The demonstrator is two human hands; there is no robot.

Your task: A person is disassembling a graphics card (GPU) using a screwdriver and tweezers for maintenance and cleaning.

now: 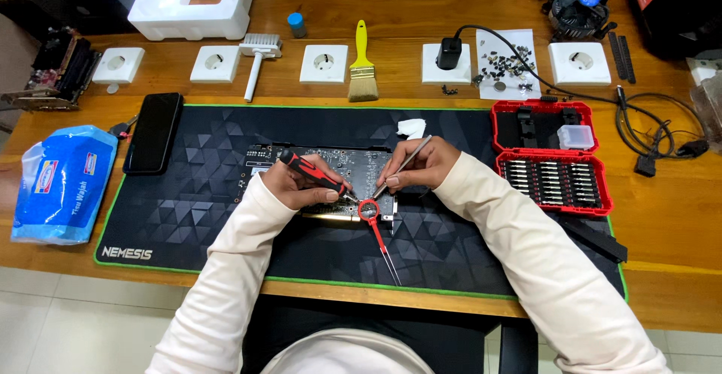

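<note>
circuit board: middle and lower part covered by both hands
screwdriver tip: too small to tell what it touches
small screws: too tiny to count
fan: cut by top edge
cables: run past right edge

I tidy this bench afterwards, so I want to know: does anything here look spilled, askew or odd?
A heap of small loose screws lies scattered on a white paper sheet behind the red bit case. A crumpled white tissue sits on the mat near the circuit board. Nothing looks damaged.
</note>
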